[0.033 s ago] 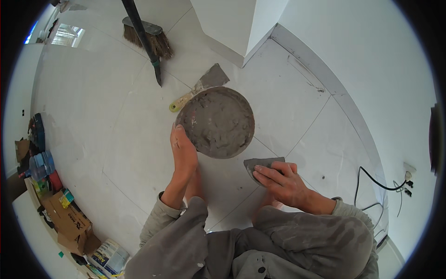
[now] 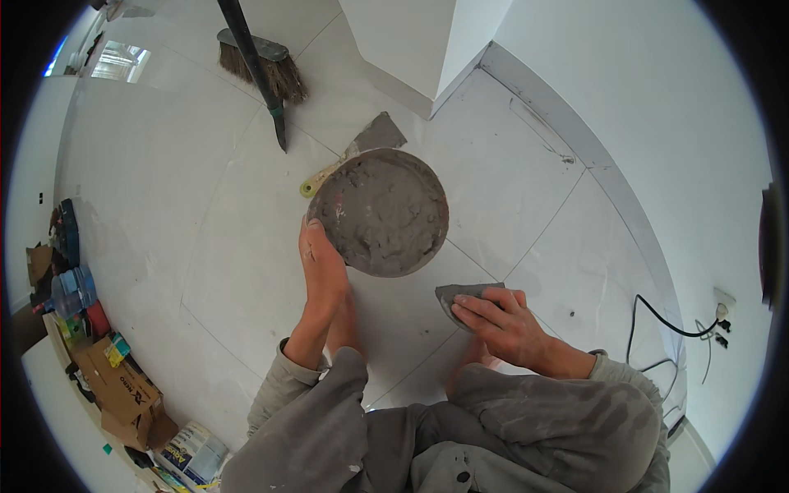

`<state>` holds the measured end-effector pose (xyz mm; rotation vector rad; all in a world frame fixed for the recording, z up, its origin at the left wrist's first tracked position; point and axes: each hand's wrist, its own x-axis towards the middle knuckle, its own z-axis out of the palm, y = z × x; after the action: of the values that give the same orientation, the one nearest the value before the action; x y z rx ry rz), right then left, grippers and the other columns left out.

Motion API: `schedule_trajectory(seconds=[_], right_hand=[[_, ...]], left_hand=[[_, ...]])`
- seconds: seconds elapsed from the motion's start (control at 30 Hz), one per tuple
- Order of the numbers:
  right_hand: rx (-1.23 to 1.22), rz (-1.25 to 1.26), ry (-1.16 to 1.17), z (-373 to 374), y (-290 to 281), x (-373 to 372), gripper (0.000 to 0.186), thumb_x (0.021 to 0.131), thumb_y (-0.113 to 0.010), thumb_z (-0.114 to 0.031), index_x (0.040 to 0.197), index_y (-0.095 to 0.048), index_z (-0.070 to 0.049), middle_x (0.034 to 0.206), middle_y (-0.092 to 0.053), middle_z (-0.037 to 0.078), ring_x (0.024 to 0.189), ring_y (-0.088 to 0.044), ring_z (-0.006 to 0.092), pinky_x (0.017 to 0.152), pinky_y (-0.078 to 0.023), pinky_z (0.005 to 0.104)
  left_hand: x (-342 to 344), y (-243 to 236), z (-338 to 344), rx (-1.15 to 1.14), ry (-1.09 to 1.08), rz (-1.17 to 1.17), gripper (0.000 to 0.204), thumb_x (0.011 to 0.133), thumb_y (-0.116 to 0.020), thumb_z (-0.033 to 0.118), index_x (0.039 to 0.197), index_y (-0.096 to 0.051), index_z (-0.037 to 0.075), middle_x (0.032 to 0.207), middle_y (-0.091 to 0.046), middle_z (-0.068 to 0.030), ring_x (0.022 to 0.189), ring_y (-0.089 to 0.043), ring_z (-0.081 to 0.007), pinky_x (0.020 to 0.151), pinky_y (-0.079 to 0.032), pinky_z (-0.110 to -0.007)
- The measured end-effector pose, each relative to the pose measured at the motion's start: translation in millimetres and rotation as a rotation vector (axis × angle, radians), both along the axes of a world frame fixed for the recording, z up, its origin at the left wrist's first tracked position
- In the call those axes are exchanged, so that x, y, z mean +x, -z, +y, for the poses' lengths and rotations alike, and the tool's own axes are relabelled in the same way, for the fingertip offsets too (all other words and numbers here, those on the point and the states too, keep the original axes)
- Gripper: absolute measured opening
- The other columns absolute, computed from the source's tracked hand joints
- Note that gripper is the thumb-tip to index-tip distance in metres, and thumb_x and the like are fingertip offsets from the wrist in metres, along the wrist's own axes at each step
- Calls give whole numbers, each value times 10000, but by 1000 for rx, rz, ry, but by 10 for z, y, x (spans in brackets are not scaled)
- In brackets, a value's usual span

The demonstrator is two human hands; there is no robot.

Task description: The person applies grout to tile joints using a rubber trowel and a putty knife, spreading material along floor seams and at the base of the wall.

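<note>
The round bucket (image 2: 441,182) is in the middle, in front of the person, with lumpy gray paste (image 2: 382,214) in it. The left hand (image 2: 325,267) cups the bucket's left side, with the thumb up by the rim; the other fingers are hidden, so I can't tell how tightly they grip. The right hand (image 2: 505,329) pinches a flat gray scraper (image 2: 450,297), fingers bent over the top, apart from the bucket. I can't tell if the bucket sits on the floor (image 2: 238,205) or is held up. If the left hand slips, the bucket could tip and paste could plop out. The putty knife (image 2: 382,131) lies just past the bucket, partly hidden by it, so a push forward could bump it. Wet paste might also drip off the scraper. The wall corner (image 2: 403,49) and the broom (image 2: 285,78) bound the far side. Floor tiles stretch widest to the left, up to the cardboard box (image 2: 123,386). On the right, the right knee (image 2: 567,411) could block that elbow.
</note>
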<state>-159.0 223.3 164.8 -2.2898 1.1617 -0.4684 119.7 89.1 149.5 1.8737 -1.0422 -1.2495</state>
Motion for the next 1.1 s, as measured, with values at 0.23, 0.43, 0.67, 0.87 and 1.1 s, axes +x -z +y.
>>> schedule_trajectory(seconds=[0.23, 0.43, 0.67, 0.87, 1.1], right_hand=[[591, -490, 641, -431, -283, 37, 420, 928, -653, -30, 1346, -612, -10, 1149, -692, 196, 976, -673, 336, 883, -534, 399], [413, -200, 443, -671, -256, 96, 401, 947, -623, -5, 1345, -586, 7, 1045, -700, 195, 946, -628, 358, 832, -516, 436], [465, -280, 401, -641, -330, 212, 382, 941, -615, 6, 1323, -592, 4, 1079, -710, 191, 945, -614, 357, 834, -511, 449], [766, -433, 469, -631, -327, 277, 357, 975, -613, -48, 1331, -596, -16, 1110, -718, 192, 1028, -671, 323, 904, -535, 395], [1153, -1216, 875, -492, -39, -177, 403, 976, -703, -119, 1356, -618, -13, 1167, -722, 79, 1036, -680, 154, 918, -543, 318]], left_hand=[[-19, -70, 5, -263, 129, 11, 495, 1035, -295, 248, 1341, -494, -86, 1243, -622, -211, 1148, -582, -267, 1027, -447, -371], [-183, -14, 30, -411, 187, 41, 489, 1029, -309, 283, 1278, -508, -88, 1152, -641, -206, 1070, -598, -261, 970, -471, -375], [-237, 67, 53, -340, 186, 6, 466, 1033, -320, 273, 1290, -507, -67, 1175, -618, -199, 1084, -575, -264, 983, -449, -373], [-259, 97, 64, -352, 165, -17, 430, 1025, -340, 251, 1244, -524, -71, 1116, -606, -198, 1010, -567, -258, 925, -462, -379], [-219, 123, 100, -275, 209, 135, 516, 1042, -324, 340, 1334, -436, -70, 1229, -585, -199, 1134, -568, -266, 1027, -436, -372]])
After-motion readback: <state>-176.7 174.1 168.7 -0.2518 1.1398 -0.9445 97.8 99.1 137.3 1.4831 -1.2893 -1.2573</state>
